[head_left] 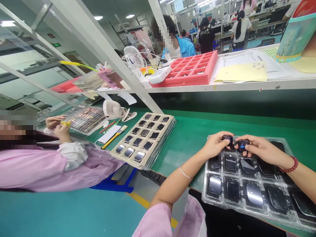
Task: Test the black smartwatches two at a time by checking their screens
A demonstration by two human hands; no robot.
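Above a clear plastic tray [223,201], my two hands work side by side. My left hand [217,144] is closed on a black smartwatch body [227,140], its thumb lying on the lit screen. A second smartwatch body [243,144] is pinched in my right hand [261,149]; a small blue patch glows on its screen. Neither watch has a strap. The tray's pockets hold several dark watch bodies [231,190], screens upward. My right hand and wrist hide part of the tray's far side.
A stack of beige trays [148,157] with several watch faces stands to the left. Past it lie a yellow-handled brush [115,136] and a white fan [112,109]. A co-worker in a pink sleeve [32,168] sits at far left. Overhead, a shelf [237,86] carries a red foam tray [190,80].
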